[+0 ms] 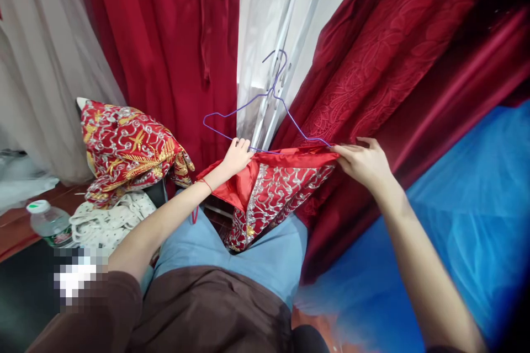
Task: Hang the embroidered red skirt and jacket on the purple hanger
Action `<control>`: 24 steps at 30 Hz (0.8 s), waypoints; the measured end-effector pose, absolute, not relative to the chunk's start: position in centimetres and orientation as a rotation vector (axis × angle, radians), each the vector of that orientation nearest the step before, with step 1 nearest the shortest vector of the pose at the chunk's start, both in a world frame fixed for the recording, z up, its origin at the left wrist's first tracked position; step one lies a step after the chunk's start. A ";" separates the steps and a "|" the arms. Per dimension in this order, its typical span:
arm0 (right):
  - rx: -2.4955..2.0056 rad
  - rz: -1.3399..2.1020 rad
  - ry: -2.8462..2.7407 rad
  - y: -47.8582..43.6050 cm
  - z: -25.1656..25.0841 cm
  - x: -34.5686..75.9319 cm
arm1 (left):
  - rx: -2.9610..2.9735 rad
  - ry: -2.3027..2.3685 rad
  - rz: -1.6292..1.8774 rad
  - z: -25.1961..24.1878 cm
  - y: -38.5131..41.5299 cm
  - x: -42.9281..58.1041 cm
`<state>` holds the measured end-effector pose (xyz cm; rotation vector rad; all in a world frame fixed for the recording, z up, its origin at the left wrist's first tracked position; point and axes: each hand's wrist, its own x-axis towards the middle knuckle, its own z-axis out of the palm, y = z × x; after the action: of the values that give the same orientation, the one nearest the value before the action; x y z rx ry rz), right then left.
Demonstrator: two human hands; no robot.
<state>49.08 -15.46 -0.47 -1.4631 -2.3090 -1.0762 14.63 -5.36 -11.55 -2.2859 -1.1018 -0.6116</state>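
A red garment with silver embroidery and a plain red satin edge hangs between my hands, above my lap. Just behind its top edge stands a purple wire hanger, hook upward. My left hand is closed at the hanger's lower bar and the garment's top edge; its fingertips are partly hidden. At the hanger's right corner, my right hand pinches the other end of the same edge between thumb and fingers. The satin lining shows below my left hand.
Left lies a bundled red and gold embroidered cloth over a white dotted cloth. Beside them stands a plastic bottle. Red dresses hang in front, lace-patterned red fabric hangs right, and blue tulle spreads nearby.
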 end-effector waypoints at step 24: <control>-1.772 -0.558 -2.103 -9.4 -2.7 32.5 | -2.314 -1.314 -1.131 -16.3 -6.2 10.9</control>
<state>32.54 -9.37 -2.71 -1.7720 -2.1033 -0.5579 10.92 -6.22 -16.34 -2.3137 -1.3142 -1.1314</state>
